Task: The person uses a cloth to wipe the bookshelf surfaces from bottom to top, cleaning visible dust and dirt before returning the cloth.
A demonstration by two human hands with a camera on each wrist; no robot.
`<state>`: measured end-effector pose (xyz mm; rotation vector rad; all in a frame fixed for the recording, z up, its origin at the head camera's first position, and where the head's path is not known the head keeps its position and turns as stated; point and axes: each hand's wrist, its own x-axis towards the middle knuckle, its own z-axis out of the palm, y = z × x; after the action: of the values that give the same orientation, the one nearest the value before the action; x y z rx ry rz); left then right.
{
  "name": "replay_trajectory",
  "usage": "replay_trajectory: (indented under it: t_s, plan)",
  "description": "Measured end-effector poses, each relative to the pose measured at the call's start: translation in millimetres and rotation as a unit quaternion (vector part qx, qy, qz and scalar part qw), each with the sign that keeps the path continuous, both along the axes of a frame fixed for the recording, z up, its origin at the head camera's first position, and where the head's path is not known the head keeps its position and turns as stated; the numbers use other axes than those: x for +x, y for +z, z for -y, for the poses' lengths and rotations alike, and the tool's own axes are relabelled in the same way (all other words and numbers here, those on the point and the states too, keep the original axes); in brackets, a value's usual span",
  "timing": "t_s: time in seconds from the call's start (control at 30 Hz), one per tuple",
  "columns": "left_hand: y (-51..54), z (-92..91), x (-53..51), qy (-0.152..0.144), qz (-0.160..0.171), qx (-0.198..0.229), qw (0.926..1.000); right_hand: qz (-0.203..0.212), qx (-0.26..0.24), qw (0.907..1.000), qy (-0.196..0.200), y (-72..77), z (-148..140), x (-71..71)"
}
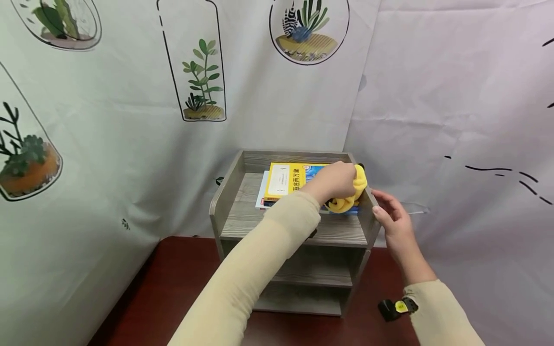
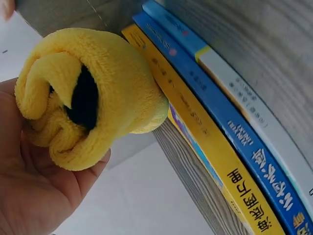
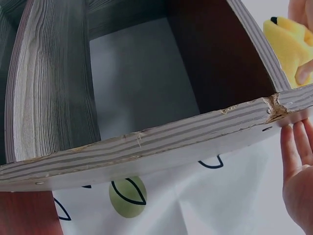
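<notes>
My left hand [image 1: 335, 180] grips a bunched, rolled yellow plush cloth [image 2: 127, 83] with black patches. The cloth hangs over the right end of several stacked books [image 1: 283, 182] on the top shelf. In the left wrist view the cloth touches the yellow book [image 2: 200, 137], and the palm lies beside its rolled end. My right hand [image 1: 396, 221] touches the outer face of the shelf unit's right side panel [image 1: 370, 216], its fingers fairly straight in the right wrist view. The hand partly covers the cloth in the head view.
The grey wood-grain shelf unit [image 1: 242, 226] has raised side walls and lower shelves [image 1: 311, 269]. It stands on a dark red surface [image 1: 182, 288]. White fabric with printed plants [image 1: 130, 144] hangs close behind and to both sides.
</notes>
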<state>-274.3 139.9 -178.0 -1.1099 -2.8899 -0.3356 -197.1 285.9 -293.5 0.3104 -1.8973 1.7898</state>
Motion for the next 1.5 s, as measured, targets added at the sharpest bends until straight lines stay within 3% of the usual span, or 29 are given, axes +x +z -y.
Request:
replay_trajectory:
  t_s: [0.2,0.37,0.6,0.77,0.97,1.1,1.27,1.4,1.5]
  plan:
    - [-7.1,-0.9,12.4,0.009,-0.029,-0.004,0.9995,-0.016,-0.032,0.9992,0.017,-0.1,-1.0,-1.7]
    - [-15.8,-4.9,25.9,0.047,-0.053,0.004,0.9975,-0.020,-0.041,0.9987,0.022,1.2,0.2,-2.1]
    - [-42.0,-5.4,45.3,0.069,-0.169,-0.022,0.9829,-0.018,-0.044,0.9983,0.033,1.0,3.8,-2.8]
    - [-59.1,-2.9,52.7,0.086,-0.193,-0.003,0.9775,-0.011,-0.044,0.9984,0.033,-0.2,5.1,-2.9]
    - [-66.9,0.8,60.1,0.074,-0.218,0.005,0.9731,0.000,-0.043,0.9988,0.023,0.8,6.1,-1.1]
    - [-68.4,5.3,61.6,0.060,-0.185,0.051,0.9797,0.007,-0.038,0.9990,0.020,2.4,6.3,0.0]
    - [-68.8,14.2,64.2,0.033,-0.113,0.124,0.9853,0.003,-0.048,0.9984,0.029,3.4,5.8,0.2]
    - [-68.1,20.9,64.8,0.009,-0.027,0.154,0.9877,0.004,-0.047,0.9986,0.023,2.7,5.5,1.2]
    - [-66.8,24.7,64.2,-0.002,0.040,0.174,0.9840,0.006,-0.048,0.9987,0.018,2.0,5.5,2.4]
